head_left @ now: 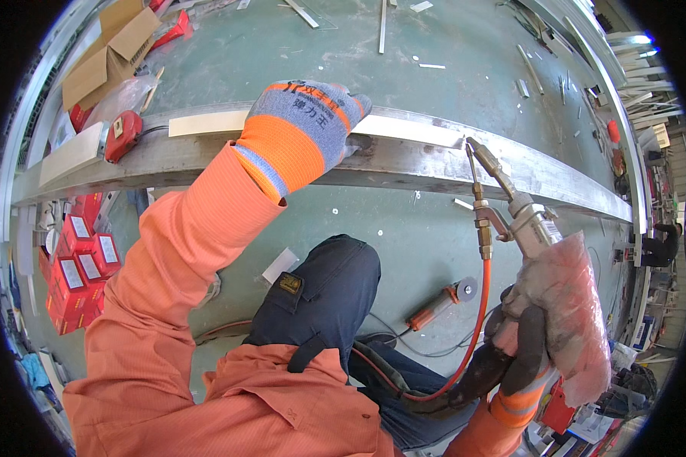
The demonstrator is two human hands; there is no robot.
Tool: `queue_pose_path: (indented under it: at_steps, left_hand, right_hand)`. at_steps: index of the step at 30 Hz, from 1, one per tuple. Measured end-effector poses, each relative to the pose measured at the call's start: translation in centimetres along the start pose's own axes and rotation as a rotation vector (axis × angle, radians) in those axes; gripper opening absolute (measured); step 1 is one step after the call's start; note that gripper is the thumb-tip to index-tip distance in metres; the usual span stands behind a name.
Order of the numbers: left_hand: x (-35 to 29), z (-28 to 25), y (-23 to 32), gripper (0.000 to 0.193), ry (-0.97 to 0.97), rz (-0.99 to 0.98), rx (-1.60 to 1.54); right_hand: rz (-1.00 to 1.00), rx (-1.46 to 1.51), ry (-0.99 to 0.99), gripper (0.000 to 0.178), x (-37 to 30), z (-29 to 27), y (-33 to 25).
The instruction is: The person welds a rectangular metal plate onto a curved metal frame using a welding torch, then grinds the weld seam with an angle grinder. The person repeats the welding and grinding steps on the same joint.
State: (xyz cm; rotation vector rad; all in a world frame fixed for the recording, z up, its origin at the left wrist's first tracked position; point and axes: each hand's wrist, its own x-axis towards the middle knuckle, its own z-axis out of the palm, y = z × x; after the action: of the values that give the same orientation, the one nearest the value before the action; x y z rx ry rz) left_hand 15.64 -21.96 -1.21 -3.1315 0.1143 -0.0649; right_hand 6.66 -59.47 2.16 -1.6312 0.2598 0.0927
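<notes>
The orange fabric sleeve (198,221) is best braced so the flat pale strip (411,129) atop the grey metal beam (404,164), between its ends, is pinned by the gloved left hand (305,122), fingers curled, while the plastic-wrapped silver tool (536,228), gripped in the right hand (536,343), is steadied.

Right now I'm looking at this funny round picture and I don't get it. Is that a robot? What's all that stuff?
No robot: it's a person wearing gloves. A wide, round-seeing camera on their head looks down, so you see their own arms and knees.

The left hand is on a pale strip lying along a long metal beam. A red tape measure sits near the beam's left end.

The right hand holds a metal-nosed tool, partly wrapped in clear plastic, with an orange hose joined on.
</notes>
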Motion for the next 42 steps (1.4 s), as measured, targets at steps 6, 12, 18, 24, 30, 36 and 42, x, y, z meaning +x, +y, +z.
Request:
queue_pose_path:
  at_steps: [6,12,18,24,30,36,42]
  left_hand:
    - [0.1,0.4,-0.1,0.039,0.005,-0.023,-0.014]
    - [-0.1,1.1,-0.2,0.04,0.054,0.002,-0.024]
    - [-0.1,1.0,-0.3,0.037,0.044,-0.01,-0.032]
    - [0.1,0.4,-0.1,0.037,-0.001,-0.022,-0.013]
    - [-0.1,0.3,-0.3,0.029,0.014,-0.004,-0.03]
    - [0.8,0.2,-0.9,0.038,-0.015,0.007,-0.027]
    - [3.3,-2.9,0.0,0.058,-0.229,-0.008,-0.171]
  right_hand:
    - [-0.135,0.047,0.046,0.069,0.1,0.8,0.5]
    - [-0.153,0.045,0.06,0.069,-0.2,0.9,0.7]
    - [-0.158,0.041,0.064,0.068,-0.4,0.9,0.8]
    - [-0.16,0.034,0.074,0.068,-0.7,0.7,0.9]
    - [-0.175,0.049,0.068,0.068,-1.0,1.0,1.0]
    - [-0.098,-0.035,0.173,0.066,-1.6,0.2,0.3]
    - [-0.18,0.088,0.194,0.066,-3.2,2.1,-2.2]
